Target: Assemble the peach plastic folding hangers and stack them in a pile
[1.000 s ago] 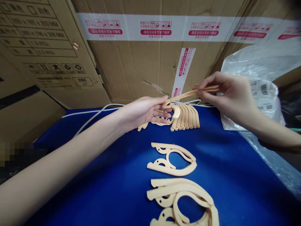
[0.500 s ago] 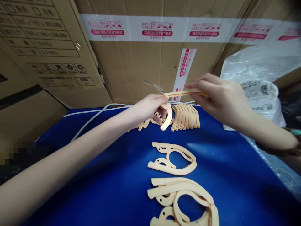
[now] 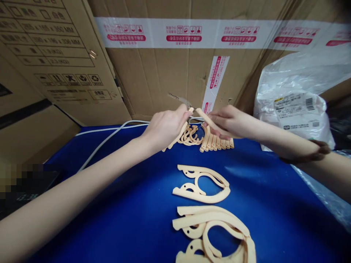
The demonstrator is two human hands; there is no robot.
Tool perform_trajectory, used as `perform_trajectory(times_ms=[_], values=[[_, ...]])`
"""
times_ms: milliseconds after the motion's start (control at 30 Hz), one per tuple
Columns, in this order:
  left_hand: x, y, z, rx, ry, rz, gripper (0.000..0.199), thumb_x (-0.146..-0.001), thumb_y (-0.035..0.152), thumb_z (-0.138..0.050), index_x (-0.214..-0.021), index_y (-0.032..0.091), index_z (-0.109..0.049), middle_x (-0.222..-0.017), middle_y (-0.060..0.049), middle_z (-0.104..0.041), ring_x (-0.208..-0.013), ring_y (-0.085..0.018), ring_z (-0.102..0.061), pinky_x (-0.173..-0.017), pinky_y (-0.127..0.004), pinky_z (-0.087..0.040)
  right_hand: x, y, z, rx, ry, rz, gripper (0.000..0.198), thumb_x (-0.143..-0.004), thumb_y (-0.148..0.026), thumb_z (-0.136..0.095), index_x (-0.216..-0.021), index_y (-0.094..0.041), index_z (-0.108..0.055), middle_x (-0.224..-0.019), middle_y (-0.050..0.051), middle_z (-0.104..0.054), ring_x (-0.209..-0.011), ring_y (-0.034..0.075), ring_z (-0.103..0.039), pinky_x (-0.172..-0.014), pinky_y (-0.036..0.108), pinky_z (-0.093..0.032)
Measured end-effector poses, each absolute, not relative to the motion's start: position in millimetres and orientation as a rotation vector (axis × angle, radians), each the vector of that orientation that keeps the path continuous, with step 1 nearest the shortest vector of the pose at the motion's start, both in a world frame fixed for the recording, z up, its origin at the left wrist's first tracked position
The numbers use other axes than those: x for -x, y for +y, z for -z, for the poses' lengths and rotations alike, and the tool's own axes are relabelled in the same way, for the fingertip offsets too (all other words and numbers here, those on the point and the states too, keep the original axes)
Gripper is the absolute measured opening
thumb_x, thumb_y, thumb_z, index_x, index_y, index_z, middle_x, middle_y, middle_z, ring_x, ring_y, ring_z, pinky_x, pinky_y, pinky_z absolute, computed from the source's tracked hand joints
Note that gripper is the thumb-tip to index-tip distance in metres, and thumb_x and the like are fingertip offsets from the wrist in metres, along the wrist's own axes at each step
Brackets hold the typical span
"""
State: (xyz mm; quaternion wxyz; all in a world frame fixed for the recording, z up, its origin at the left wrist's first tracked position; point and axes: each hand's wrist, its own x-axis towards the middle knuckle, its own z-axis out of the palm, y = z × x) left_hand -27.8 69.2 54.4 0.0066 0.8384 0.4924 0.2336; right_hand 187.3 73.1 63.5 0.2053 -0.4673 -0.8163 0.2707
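My left hand is closed over the back of the table, its fingers pinching a beige folding-hanger part whose small tip pokes out above the thumb; the rest is mostly hidden. Close by on the right, my right hand is wrapped round a beige hanger arm, slanting down to the right. Its upper end is near the left hand's part; whether they touch, I cannot tell. Below the hands lie loose curved hook pieces and a row of hanger arms, partly covered by my right hand.
Folded beige hangers lie on the blue table: one hanger mid-table and a stack nearer me. Cardboard boxes wall the back and left. A plastic bag stands at right; a white cable runs at left.
My right hand has come down and left, and the hanger arm in it has swung from nearly level to slanting. My left hand has turned over, hiding the curved part that showed below it.
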Motion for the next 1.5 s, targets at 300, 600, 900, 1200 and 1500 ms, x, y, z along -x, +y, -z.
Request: perform_trajectory(times_ms=[300, 600, 900, 1200, 1500], values=[[68.6, 111.5, -36.0, -2.365, 1.570, -0.402, 0.034, -0.092, 0.037, -0.036, -0.075, 0.020, -0.059, -0.069, -0.002, -0.063, -0.064, -0.018, -0.059, -0.057, -0.027, -0.033, -230.3, 85.7, -55.9, 1.451, -2.035, -0.324, 0.027, -0.092, -0.039, -0.050, -0.086, -0.016, -0.062, -0.058, -0.002, -0.047, -0.051, 0.011, -0.042, -0.050, 0.026, -0.028], [74.1, 114.8, -29.6, -2.441, 1.810, -0.434, 0.025, -0.081, 0.045, -0.060, -0.073, 0.021, -0.059, -0.076, -0.004, -0.067, -0.068, -0.021, -0.057, -0.058, -0.027, -0.027, -261.5, 57.0, -30.8, 1.267, -2.479, 0.800, 0.022, -0.098, -0.027, -0.042, -0.101, -0.017, -0.061, -0.096, 0.012, -0.069, -0.085, 0.024, -0.061, -0.061, 0.033, -0.038], [61.6, 96.1, -30.1, -2.693, 1.633, -0.521, 0.015, -0.090, 0.035, -0.051, -0.090, 0.020, -0.056, -0.090, -0.003, -0.066, -0.076, -0.019, -0.059, -0.059, -0.027, -0.030, -273.0, 64.9, -6.7, 1.145, -2.688, 0.769, 0.025, -0.098, -0.018, -0.037, -0.105, -0.015, -0.061, -0.111, 0.014, -0.065, -0.097, 0.027, -0.060, -0.069, 0.035, -0.048], [36.5, 48.7, -41.6, -2.736, 1.051, -0.287, 0.013, -0.092, 0.032, -0.054, -0.095, 0.020, -0.059, -0.101, -0.003, -0.064, -0.100, -0.021, -0.057, -0.084, -0.033, -0.041, -272.8, 63.1, 3.1, 1.198, -2.554, 0.575, 0.019, -0.097, -0.019, -0.042, -0.106, -0.014, -0.058, -0.111, 0.014, -0.062, -0.094, 0.024, -0.063, -0.067, 0.031, -0.052], [40.2, 15.8, -42.4, -2.800, 0.921, 0.006, 0.023, -0.096, 0.031, -0.048, -0.111, 0.017, -0.059, -0.107, -0.007, -0.062, -0.096, -0.023, -0.061, -0.081, -0.036, -0.047, -271.2, 59.7, 4.9, 1.169, -2.592, 0.714, 0.021, -0.098, -0.018, -0.040, -0.102, -0.012, -0.060, -0.108, 0.014, -0.064, -0.091, 0.023, -0.064, -0.060, 0.028, -0.050]])
